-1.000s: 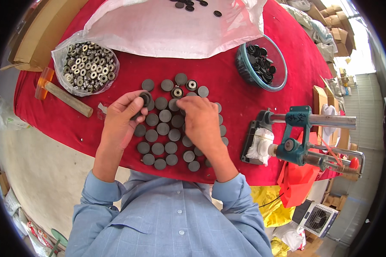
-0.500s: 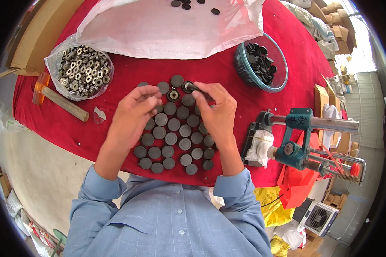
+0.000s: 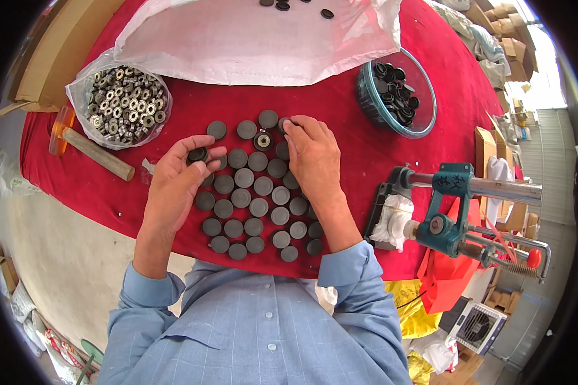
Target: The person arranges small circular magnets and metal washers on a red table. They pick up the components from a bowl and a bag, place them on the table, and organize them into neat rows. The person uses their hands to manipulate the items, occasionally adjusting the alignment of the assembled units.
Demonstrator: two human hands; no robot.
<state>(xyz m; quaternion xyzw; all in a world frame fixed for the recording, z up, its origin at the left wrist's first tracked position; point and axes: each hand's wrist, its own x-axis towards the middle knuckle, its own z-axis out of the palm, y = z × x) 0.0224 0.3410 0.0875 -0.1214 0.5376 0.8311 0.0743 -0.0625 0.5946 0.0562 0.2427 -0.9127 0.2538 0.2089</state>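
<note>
Several dark grey round caps lie in loose rows on the red cloth in front of me. Among them, one cup-shaped black cap faces up with a metal bearing showing inside. My left hand, at the left edge of the rows, has a black plastic cap between thumb and fingers. At the far right of the rows, my right hand pinches a grey round cap that its fingertips partly hide. The right palm covers a few more caps.
A bag-lined bowl of bearings and a hammer are on the left. A clear bowl of black caps stands far right, a green hand press nearer. A white sack lies at the back.
My right fingers have brought a tilted black cap down onto the bearing at the far right of the rows. My left hand has shifted left and turned, showing the cap in it.
</note>
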